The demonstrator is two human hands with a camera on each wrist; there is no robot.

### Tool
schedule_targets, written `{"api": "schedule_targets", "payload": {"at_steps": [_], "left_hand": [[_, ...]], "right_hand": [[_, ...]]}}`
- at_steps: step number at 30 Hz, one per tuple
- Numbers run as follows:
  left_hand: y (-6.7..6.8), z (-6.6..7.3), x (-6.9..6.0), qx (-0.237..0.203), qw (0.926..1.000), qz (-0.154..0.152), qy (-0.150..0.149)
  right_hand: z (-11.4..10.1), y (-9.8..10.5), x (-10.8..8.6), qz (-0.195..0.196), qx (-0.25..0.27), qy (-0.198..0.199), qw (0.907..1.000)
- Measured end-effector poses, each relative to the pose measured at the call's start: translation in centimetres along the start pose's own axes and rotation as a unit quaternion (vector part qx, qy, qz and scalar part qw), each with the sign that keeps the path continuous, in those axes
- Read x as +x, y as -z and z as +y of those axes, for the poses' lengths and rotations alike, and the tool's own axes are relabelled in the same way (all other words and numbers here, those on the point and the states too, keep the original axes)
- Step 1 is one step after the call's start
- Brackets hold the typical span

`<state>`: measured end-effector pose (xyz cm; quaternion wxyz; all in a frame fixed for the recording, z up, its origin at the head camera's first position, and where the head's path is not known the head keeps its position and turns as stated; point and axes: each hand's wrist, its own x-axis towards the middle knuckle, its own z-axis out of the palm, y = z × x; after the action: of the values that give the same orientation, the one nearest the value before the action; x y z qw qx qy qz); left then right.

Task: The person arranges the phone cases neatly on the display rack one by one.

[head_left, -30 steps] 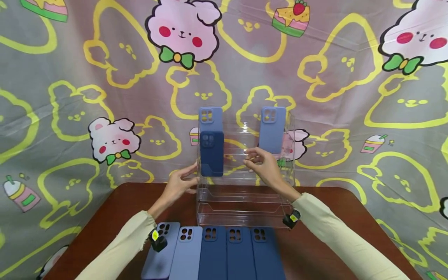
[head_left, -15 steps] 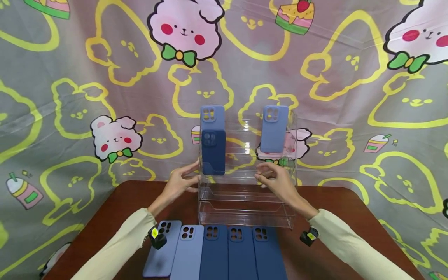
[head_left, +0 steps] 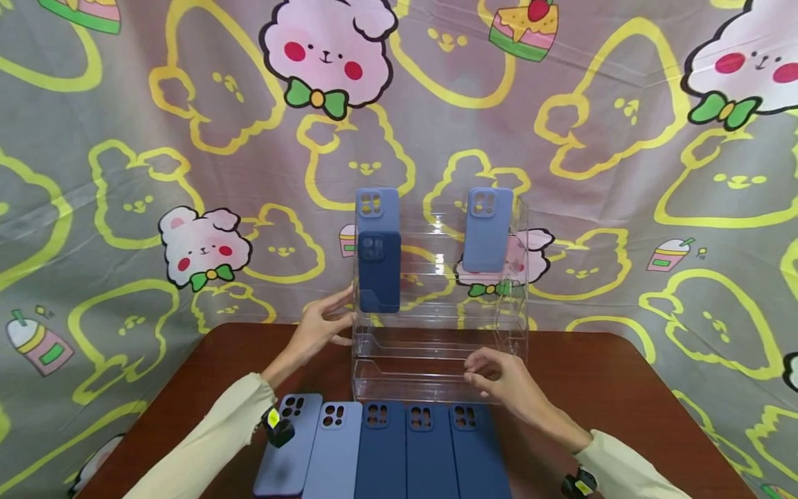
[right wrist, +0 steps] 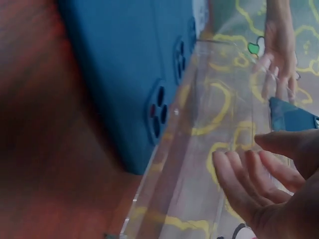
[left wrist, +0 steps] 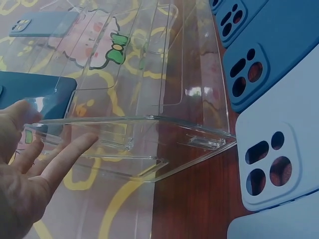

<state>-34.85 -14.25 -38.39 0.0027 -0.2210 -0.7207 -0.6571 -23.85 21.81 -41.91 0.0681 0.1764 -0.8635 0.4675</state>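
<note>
My left hand [head_left: 316, 328] touches the left side of a clear acrylic display rack [head_left: 430, 390], its fingers fairly straight and spread in the left wrist view. My right hand [head_left: 508, 381] is near the rack's lower right front, fingers loosely bent, holding nothing. On the rack's left, a light blue phone case [head_left: 388, 217] stands above a dark blue phone case [head_left: 382, 281]. Another light blue phone case [head_left: 488, 239] stands at the top right. Along the rack's front, two light blue phone cases [head_left: 332, 454] and three dark blue phone cases [head_left: 429, 461] lie side by side.
The rack stands on a dark brown table [head_left: 598, 388] with rounded back corners. Behind it hangs a patterned curtain [head_left: 580, 173] with cartoon animals. Bare tabletop shows to the right of the cases.
My right hand has come down from the rack's middle tiers, below the upper right light blue case, to its lower right front. My left hand stays at the rack's left side.
</note>
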Motion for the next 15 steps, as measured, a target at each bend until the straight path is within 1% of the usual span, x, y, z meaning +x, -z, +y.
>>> {"api": "schedule_targets", "payload": {"at_steps": [3,6,10,15], "left_hand": [[-0.2,0.1,-0.1,0.003,1.0,0.008,0.002],[-0.3,0.1,-0.1,0.005,0.9999,0.012,0.005],[-0.3,0.1,0.0,0.009,0.9998,0.016,0.007],[-0.3,0.0,0.0,0.019,0.9997,0.016,0.008]], "right_hand": [[0.1,-0.1,-0.8,-0.019,-0.048,0.008,0.9986],[0.0,-0.2,-1.6,-0.038,-0.091,0.024,0.9949],[-0.2,-0.7,-2.6,-0.058,-0.118,0.037,0.9906],[-0.3,-1.3,-3.7,-0.062,-0.163,0.045,0.9837]]}}
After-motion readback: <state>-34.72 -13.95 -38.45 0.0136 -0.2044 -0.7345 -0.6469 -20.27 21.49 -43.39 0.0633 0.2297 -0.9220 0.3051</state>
